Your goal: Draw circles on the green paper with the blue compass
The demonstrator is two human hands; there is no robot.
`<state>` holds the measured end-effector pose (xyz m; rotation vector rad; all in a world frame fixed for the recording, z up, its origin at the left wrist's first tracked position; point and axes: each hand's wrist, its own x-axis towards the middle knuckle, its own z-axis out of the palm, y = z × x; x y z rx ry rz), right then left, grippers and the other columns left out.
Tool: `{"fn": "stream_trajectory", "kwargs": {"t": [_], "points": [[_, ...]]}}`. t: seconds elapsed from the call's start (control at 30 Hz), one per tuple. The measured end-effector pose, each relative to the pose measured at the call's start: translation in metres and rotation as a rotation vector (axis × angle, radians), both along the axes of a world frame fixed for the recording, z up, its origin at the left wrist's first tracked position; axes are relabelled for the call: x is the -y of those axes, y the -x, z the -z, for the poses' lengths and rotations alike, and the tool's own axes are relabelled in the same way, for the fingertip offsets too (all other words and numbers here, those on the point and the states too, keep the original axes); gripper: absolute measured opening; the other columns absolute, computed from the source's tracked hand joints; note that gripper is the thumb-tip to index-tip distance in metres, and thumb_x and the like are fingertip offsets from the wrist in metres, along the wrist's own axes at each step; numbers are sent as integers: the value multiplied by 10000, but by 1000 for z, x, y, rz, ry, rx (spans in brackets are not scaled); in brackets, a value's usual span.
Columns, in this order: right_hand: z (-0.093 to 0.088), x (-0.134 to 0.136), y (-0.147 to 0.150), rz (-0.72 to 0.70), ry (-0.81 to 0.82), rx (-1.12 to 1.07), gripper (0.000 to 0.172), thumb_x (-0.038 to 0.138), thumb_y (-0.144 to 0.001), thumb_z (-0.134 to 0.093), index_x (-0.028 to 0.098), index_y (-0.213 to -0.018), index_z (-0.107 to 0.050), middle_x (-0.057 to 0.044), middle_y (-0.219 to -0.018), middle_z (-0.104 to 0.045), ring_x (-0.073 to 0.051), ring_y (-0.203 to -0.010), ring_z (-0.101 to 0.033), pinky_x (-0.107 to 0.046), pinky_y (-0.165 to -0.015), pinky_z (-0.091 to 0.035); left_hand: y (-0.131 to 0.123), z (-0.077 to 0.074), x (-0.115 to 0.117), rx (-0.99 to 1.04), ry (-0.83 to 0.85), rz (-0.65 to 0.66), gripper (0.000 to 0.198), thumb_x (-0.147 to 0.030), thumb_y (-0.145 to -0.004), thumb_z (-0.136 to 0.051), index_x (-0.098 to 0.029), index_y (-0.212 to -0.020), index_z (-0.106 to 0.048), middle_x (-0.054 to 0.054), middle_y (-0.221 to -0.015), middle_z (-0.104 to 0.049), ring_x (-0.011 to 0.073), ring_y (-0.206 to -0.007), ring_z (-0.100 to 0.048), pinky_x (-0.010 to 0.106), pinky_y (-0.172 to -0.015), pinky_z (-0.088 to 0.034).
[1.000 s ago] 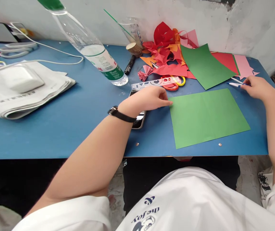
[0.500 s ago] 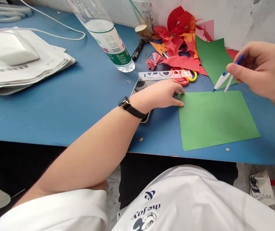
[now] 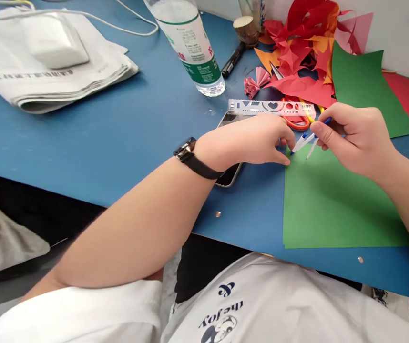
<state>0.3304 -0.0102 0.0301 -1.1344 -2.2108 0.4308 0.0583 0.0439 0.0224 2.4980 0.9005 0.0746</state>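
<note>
My right hand point(image 3: 358, 138) pinches the blue top of a white-and-blue drawing compass point(image 3: 299, 142). Its two legs are spread and point down over the top left corner of a green sheet of paper point(image 3: 336, 209). Beside that same corner rests my left hand point(image 3: 258, 140), fingers bent and thumb apart, touching the sheet's left edge. Just beyond the hands lie a clear stencil ruler point(image 3: 254, 107) and scissors with orange and yellow handles point(image 3: 295, 126). A phone point(image 3: 230, 176) is partly covered by my left wrist.
A water bottle point(image 3: 193, 47), a black marker point(image 3: 233, 60) and a wooden piece point(image 3: 245, 31) stand or lie behind. Red and orange paper scraps point(image 3: 304, 47), a pink folded paper point(image 3: 256, 82) and a dark green piece point(image 3: 363, 90) are at the back. Newspaper point(image 3: 107, 78) lies left.
My right hand has moved left with the compass, from above the sheet's top edge to its left corner beside my left hand. The camera view has shifted too.
</note>
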Motion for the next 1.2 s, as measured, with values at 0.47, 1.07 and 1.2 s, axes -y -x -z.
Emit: {"fn": "stream_trajectory", "kwargs": {"t": [0.47,1.07,1.2], "points": [[-7,7,11,79,33,-59,400,643,-1197,-780,323,-961,-735,-4,-766,-779,-233,-672,-693,-460,-792,-661,-9,-15,9,-122,70,-88,116,-227,-1023,-828,-246,-991,-938,59,-1057,-896,253,-929,-768,420,-923,-590],[-3,0,9,41,31,-121,542,811,-1145,-814,319,-942,-709,-4,-735,-743,-216,-659,-638,-452,-793,-600,-8,-18,8,-171,26,-106,621,-352,-977,-999,-207,-1568,-879,170,-1531,-830,338,-1226,-782,439,-1085,-608],[-4,2,9,65,66,-87,431,700,-1151,-827,325,-966,-723,-4,-746,-749,-233,-672,-649,-476,-817,-617,-7,-19,9,-178,16,-92,613,-337,-1000,-982,-224,-1590,-859,149,-1506,-824,318,-1208,-761,411,-1058,-586]]}}
